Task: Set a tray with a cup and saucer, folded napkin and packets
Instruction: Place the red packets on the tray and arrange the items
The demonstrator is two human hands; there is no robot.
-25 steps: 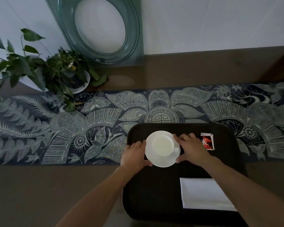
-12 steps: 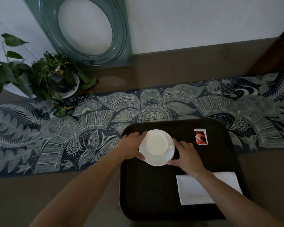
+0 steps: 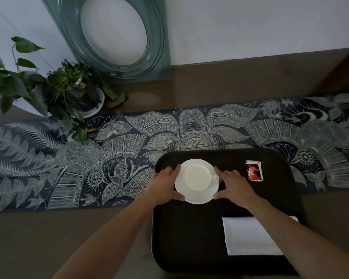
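Both hands, left hand (image 3: 164, 183) and right hand (image 3: 235, 186), grip the saucer (image 3: 196, 196) under the cup (image 3: 197, 175) on the tray (image 3: 185, 238), near the napkin (image 3: 248, 236) and packets (image 3: 253, 171).

A white cup (image 3: 197, 175) sits on a white saucer (image 3: 196, 195) at the far left of a dark tray (image 3: 185, 238). The left hand (image 3: 165, 183) and right hand (image 3: 235, 185) hold the saucer's rim on either side, fingers curved round it. A red packet (image 3: 254, 171) lies far right on the tray, a folded white napkin (image 3: 248, 236) near right, partly under the right forearm.
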